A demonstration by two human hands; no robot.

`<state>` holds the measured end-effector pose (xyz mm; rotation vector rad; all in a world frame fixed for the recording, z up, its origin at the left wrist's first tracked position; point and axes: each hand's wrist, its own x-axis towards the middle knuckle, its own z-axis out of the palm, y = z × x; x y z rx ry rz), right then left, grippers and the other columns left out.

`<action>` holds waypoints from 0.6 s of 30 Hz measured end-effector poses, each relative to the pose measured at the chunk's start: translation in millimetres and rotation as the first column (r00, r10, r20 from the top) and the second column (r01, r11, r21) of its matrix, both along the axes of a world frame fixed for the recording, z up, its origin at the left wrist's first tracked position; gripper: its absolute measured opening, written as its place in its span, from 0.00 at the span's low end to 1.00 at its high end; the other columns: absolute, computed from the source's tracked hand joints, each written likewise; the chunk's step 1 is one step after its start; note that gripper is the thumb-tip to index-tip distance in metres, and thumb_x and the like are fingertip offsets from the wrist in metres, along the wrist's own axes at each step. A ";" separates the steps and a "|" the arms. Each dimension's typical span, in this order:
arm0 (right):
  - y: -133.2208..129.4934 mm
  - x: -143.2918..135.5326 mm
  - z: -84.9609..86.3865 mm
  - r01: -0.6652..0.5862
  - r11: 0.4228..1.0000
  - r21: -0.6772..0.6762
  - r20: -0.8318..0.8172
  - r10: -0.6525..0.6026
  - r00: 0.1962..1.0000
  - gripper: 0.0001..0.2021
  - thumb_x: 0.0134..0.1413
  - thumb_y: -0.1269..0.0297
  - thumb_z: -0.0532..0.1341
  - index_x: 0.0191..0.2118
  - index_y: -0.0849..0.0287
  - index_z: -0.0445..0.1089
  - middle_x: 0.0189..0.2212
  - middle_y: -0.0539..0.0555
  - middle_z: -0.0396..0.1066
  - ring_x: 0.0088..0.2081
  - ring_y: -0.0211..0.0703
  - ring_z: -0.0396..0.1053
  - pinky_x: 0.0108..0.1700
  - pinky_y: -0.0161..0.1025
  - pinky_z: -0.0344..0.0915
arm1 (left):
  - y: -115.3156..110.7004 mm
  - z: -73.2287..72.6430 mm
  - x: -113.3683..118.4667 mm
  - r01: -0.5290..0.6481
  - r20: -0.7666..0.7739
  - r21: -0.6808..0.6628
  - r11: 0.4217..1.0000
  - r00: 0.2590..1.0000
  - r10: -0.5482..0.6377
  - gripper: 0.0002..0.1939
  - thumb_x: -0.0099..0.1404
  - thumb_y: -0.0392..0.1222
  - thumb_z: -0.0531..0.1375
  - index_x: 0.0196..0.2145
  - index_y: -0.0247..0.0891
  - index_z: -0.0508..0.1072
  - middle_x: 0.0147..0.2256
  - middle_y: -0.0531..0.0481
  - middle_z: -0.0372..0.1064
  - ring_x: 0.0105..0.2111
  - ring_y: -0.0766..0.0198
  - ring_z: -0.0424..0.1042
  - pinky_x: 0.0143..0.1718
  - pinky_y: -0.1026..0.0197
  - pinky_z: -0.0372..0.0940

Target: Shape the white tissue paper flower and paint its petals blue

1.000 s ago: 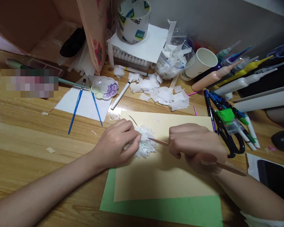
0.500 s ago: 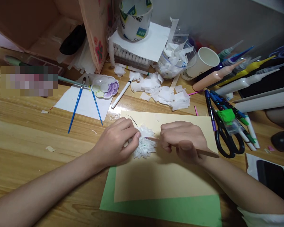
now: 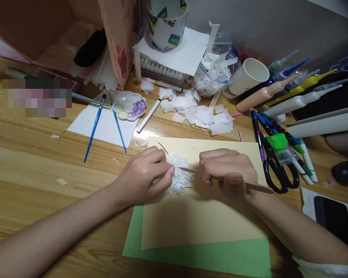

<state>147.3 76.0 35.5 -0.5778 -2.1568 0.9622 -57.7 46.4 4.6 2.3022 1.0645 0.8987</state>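
Observation:
A ruffled cluster of white paper pieces (image 3: 180,181) stands on the cream sheet (image 3: 191,227), which lies over a green sheet (image 3: 234,258). At its left side is my left hand (image 3: 149,175), thumb and forefinger pinched together; whatever they hold is hidden. My right hand (image 3: 226,172) grips a thin wooden stick (image 3: 259,187). The stick's narrow, purplish tip points left over the cluster and reaches close to my left fingertips. A short dark curved line (image 3: 162,148) shows on the cream sheet above the cluster.
Torn white paper pieces (image 3: 201,117) lie behind the sheet, beside a white marker (image 3: 149,116). Left are a paint palette (image 3: 130,105) and blue brushes (image 3: 92,133). Black-handled scissors (image 3: 278,179), pens, a paper cup (image 3: 253,73) and a phone (image 3: 333,220) are on the right.
My right hand and the stick have shifted slightly to the right. My left hand has moved a little right and down, still pinched beside the cluster.

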 end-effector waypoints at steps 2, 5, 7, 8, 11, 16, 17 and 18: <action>0.0 -1.3 -0.2 0.004 1.000 -0.001 0.003 -0.004 1.000 0.26 0.67 0.52 0.39 0.19 0.57 0.54 0.14 0.48 0.55 0.18 0.34 0.49 0.23 0.38 0.48 | -1.1 0.8 -0.8 -0.001 0.016 0.012 1.000 1.000 0.001 0.14 0.64 0.33 0.54 0.21 0.33 0.71 0.22 0.50 0.60 0.25 0.66 0.59 0.28 0.60 0.56; 0.6 -2.3 -0.8 -0.008 1.000 -0.011 0.025 0.008 1.000 0.27 0.67 0.52 0.38 0.19 0.57 0.54 0.13 0.48 0.56 0.18 0.34 0.51 0.23 0.37 0.49 | -1.7 1.2 -1.7 -0.008 0.062 0.037 0.999 0.998 0.005 0.13 0.64 0.32 0.55 0.22 0.33 0.71 0.21 0.50 0.62 0.24 0.66 0.59 0.27 0.60 0.56; 1.6 -2.8 -0.6 -0.022 1.000 -0.016 0.051 0.022 0.998 0.27 0.67 0.52 0.38 0.19 0.57 0.54 0.13 0.48 0.56 0.18 0.34 0.52 0.23 0.37 0.49 | -1.4 1.1 -1.8 -0.010 0.085 0.047 0.999 0.996 0.006 0.13 0.63 0.31 0.55 0.22 0.33 0.72 0.20 0.50 0.62 0.24 0.66 0.60 0.27 0.60 0.56; 2.2 -3.0 -0.1 -0.025 1.000 -0.014 0.062 0.026 0.998 0.27 0.67 0.52 0.38 0.19 0.56 0.54 0.13 0.48 0.56 0.18 0.34 0.52 0.23 0.37 0.49 | -1.1 1.1 -1.7 -0.010 0.091 0.048 0.999 0.996 0.006 0.13 0.63 0.31 0.55 0.23 0.34 0.72 0.20 0.50 0.63 0.24 0.66 0.60 0.26 0.60 0.56; 4.6 -4.2 2.2 -0.016 1.000 -0.005 0.100 0.017 0.995 0.27 0.67 0.53 0.38 0.19 0.56 0.54 0.14 0.48 0.56 0.17 0.34 0.52 0.23 0.37 0.50 | -0.5 2.2 -1.1 -0.019 0.084 0.034 0.999 0.996 0.017 0.13 0.63 0.32 0.54 0.23 0.35 0.72 0.20 0.50 0.63 0.23 0.66 0.61 0.27 0.60 0.56; 9.3 -8.5 6.1 -0.033 0.999 -0.019 0.146 0.036 0.989 0.26 0.68 0.55 0.39 0.18 0.56 0.55 0.13 0.48 0.56 0.17 0.34 0.53 0.23 0.36 0.51 | 0.0 5.3 -1.0 -0.063 0.076 -0.011 0.998 0.995 0.064 0.16 0.65 0.33 0.52 0.21 0.37 0.70 0.20 0.51 0.62 0.23 0.67 0.60 0.26 0.61 0.56; 10.2 -9.7 6.7 -0.037 0.999 -0.022 0.146 0.040 0.988 0.26 0.68 0.55 0.39 0.18 0.56 0.55 0.13 0.48 0.56 0.17 0.34 0.53 0.23 0.36 0.51 | 0.2 5.6 -1.2 -0.073 0.080 -0.026 0.997 0.994 0.075 0.16 0.65 0.34 0.52 0.21 0.37 0.70 0.19 0.52 0.62 0.22 0.67 0.60 0.26 0.62 0.56; 11.1 -10.9 7.2 -0.036 0.999 -0.028 0.148 0.040 0.988 0.26 0.68 0.56 0.39 0.18 0.57 0.56 0.13 0.48 0.56 0.17 0.34 0.53 0.23 0.35 0.51 | 0.4 5.8 -1.4 -0.085 0.080 -0.047 0.995 0.993 0.089 0.16 0.65 0.34 0.52 0.21 0.37 0.70 0.19 0.52 0.62 0.22 0.67 0.60 0.26 0.62 0.56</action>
